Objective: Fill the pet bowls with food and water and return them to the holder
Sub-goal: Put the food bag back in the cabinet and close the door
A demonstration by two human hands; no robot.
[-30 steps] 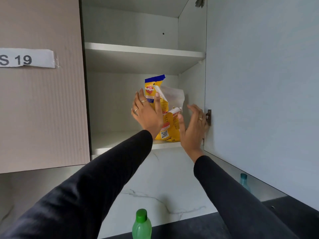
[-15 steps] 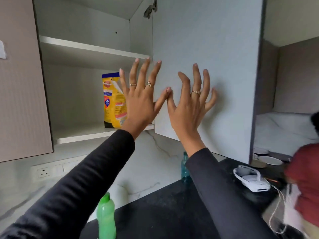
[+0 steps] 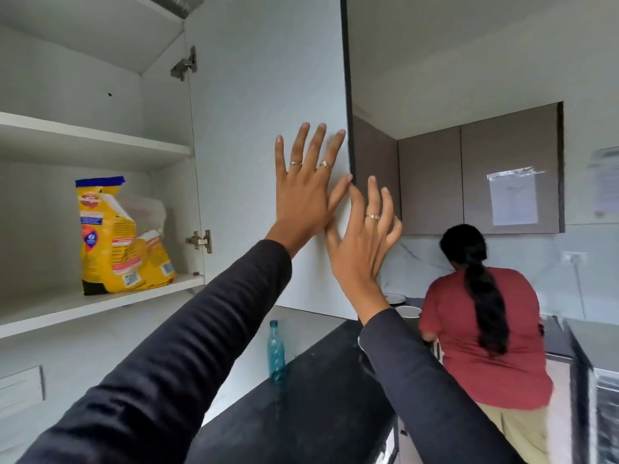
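Neither grip holds anything: left hand (image 3: 306,192) lies flat, fingers spread, on the smooth matte cabinet door (image 3: 268,128); right hand (image 3: 363,244), fingers splayed, sits near the door's edge, contact unclear. Crinkled yellow pet food bag (image 3: 114,239) stands on the white lower shelf (image 3: 67,306). Ribbed teal bottle (image 3: 276,351) stands on the black counter (image 3: 318,396).
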